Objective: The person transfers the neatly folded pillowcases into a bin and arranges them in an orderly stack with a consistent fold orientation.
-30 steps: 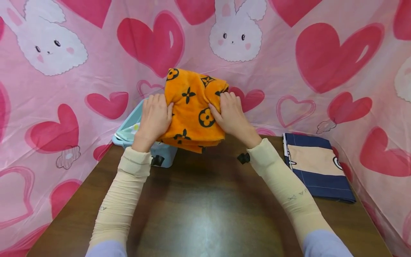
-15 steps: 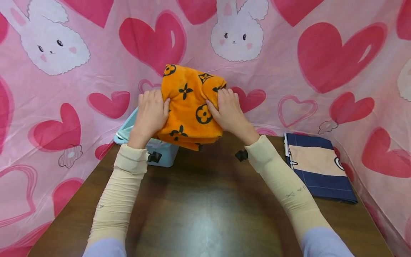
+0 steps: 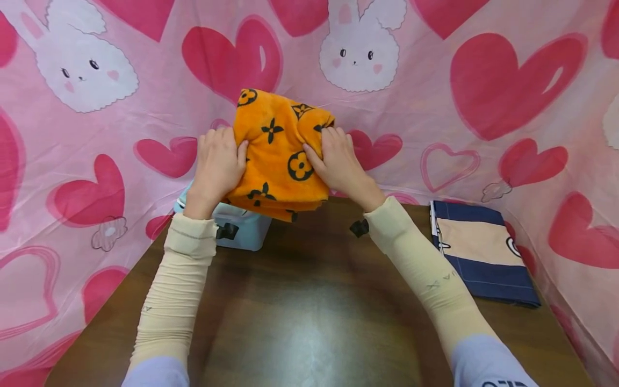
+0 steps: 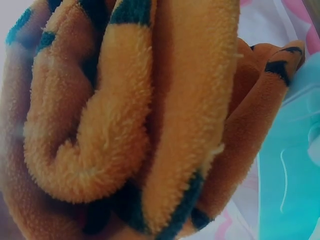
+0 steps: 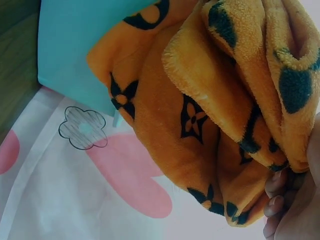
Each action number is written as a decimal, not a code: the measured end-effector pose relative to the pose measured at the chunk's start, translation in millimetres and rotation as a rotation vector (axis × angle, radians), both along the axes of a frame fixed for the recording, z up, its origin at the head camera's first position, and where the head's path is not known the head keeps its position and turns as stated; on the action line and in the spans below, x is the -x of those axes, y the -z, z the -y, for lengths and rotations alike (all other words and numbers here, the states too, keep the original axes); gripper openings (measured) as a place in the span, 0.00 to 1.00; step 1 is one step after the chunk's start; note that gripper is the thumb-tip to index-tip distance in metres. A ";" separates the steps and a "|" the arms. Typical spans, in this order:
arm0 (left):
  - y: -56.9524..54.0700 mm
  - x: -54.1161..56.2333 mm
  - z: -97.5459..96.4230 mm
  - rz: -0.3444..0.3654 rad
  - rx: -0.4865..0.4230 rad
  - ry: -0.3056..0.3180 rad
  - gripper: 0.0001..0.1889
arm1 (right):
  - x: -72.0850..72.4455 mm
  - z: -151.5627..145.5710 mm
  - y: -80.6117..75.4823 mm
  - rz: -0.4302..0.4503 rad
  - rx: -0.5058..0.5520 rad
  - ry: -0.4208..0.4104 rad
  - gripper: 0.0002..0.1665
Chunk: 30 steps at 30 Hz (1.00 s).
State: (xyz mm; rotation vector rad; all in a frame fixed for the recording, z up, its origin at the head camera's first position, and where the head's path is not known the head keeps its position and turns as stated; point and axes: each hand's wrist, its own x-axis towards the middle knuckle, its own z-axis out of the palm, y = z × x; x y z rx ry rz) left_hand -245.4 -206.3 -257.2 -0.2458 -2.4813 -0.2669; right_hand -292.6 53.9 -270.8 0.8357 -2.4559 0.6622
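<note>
A folded orange plush blanket (image 3: 278,156) with dark flower prints is held up in the air between both hands. My left hand (image 3: 217,161) grips its left side, thumb on the near face. On the right side my right hand (image 3: 340,161) grips it the same way. Behind and below it stands a light blue basket (image 3: 244,231), partly hidden by the blanket and the left hand. Thick stacked folds of the blanket (image 4: 187,115) fill much of the left wrist view. In the right wrist view, curled fingertips (image 5: 274,206) press at the blanket's lower edge.
A folded navy and beige cloth (image 3: 476,242) lies at the right of the brown wooden table (image 3: 309,301). Pink fabric (image 3: 300,64) printed with hearts and rabbits hangs closely behind and along both sides.
Both hands have moved up and to the left with the blanket. It now covers more of the basket's opening in the head view. The navy cloth has stayed in place.
</note>
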 end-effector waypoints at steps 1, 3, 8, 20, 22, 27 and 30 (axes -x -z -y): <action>-0.7 -0.5 0.7 -0.002 -0.005 0.000 0.18 | 0.4 0.8 -0.4 0.001 0.003 -0.004 0.25; -1.7 -1.4 2.1 -0.008 -0.012 -0.002 0.18 | 1.0 2.5 -1.4 0.005 0.008 -0.015 0.25; -3.1 -2.7 7.4 -0.018 -0.027 -0.004 0.18 | 2.3 7.8 -2.2 0.014 0.025 -0.042 0.25; -7.0 -2.8 16.6 -0.028 -0.050 -0.007 0.18 | 5.1 18.2 -4.1 0.001 0.041 -0.047 0.25; -7.5 -2.8 17.5 -0.024 -0.052 -0.010 0.19 | 5.9 19.4 -4.0 0.007 0.039 -0.047 0.26; -8.7 -1.7 20.4 -0.012 -0.058 -0.022 0.19 | 7.3 21.8 -4.9 0.023 0.030 -0.051 0.26; -9.6 -0.1 22.5 -0.012 -0.065 -0.027 0.19 | 8.5 23.7 -6.7 0.034 0.033 -0.058 0.26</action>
